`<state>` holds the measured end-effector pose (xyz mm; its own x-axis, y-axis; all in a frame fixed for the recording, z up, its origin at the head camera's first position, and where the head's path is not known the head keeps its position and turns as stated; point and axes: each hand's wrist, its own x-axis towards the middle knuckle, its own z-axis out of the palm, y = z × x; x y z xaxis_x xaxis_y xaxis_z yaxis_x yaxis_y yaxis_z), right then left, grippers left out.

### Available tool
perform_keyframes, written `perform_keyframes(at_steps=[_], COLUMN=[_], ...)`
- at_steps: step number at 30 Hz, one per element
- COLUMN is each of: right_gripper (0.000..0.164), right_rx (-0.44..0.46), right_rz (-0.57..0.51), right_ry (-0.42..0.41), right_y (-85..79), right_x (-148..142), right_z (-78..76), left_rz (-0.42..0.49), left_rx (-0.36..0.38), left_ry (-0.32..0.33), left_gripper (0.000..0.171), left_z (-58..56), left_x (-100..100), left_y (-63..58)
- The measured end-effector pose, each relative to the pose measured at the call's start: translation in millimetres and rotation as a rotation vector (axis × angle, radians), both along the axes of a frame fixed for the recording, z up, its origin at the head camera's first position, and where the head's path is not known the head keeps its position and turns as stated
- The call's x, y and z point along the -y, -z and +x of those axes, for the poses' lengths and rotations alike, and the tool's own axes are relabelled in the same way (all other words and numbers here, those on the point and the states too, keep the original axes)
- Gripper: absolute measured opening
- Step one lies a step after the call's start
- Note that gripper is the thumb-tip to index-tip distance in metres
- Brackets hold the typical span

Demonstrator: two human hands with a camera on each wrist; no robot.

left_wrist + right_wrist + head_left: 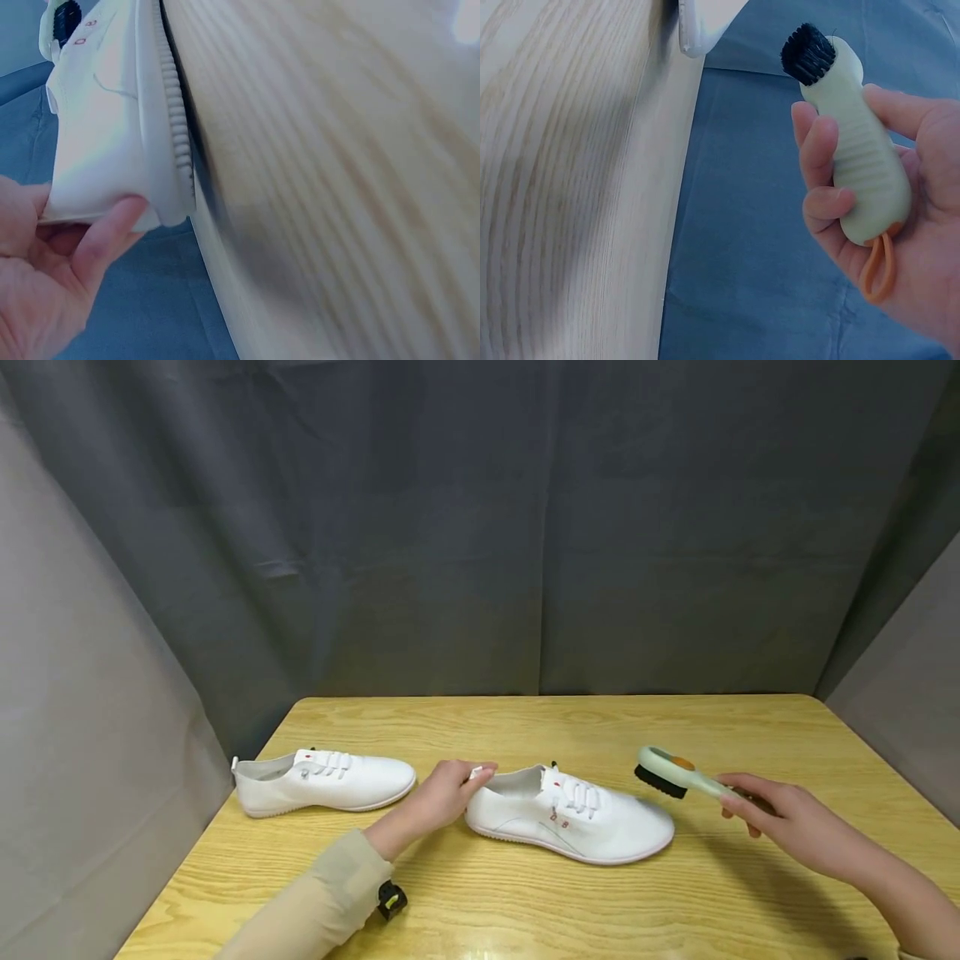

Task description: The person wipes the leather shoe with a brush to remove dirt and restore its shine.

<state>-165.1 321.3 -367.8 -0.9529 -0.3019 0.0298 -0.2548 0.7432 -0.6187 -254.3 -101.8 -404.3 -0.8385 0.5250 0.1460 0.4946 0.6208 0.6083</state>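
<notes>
A white lace-up shoe with small red marks on its side sits on the table, toe pointing right. My left hand grips its heel, and in the left wrist view the fingers curl around the heel's back edge. Off to the right, my right hand holds a pale green shoe brush by its handle, above the table. Its black bristles face down toward the toe, apart from the shoe. The right wrist view shows the ribbed handle within curled fingers, an orange loop hanging from its end.
The matching white shoe stands at the table's left side, toe toward my left hand. The wooden table reaches back to a dark grey curtain, with lighter cloth at both sides. A black strap device shows at my left wrist.
</notes>
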Motion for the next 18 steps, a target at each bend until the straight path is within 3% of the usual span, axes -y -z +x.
perform_keyframes(at_steps=[11, 18], right_gripper=[0.038, 0.04], right_rx=[-0.035, -0.021], right_rz=[-0.019, -0.014], right_ry=[0.005, 0.02], right_y=[-3.4, -4.7], right_x=[-1.0, -1.0], right_z=[-1.1, -0.9], left_rz=[0.073, 0.103], left_rx=[-0.076, -0.064], left_ry=[-0.129, -0.077], left_gripper=[0.035, 0.037], left_z=[-3.2, 1.6], left_x=[-17.2, -15.6], left_y=[-2.9, 4.0])
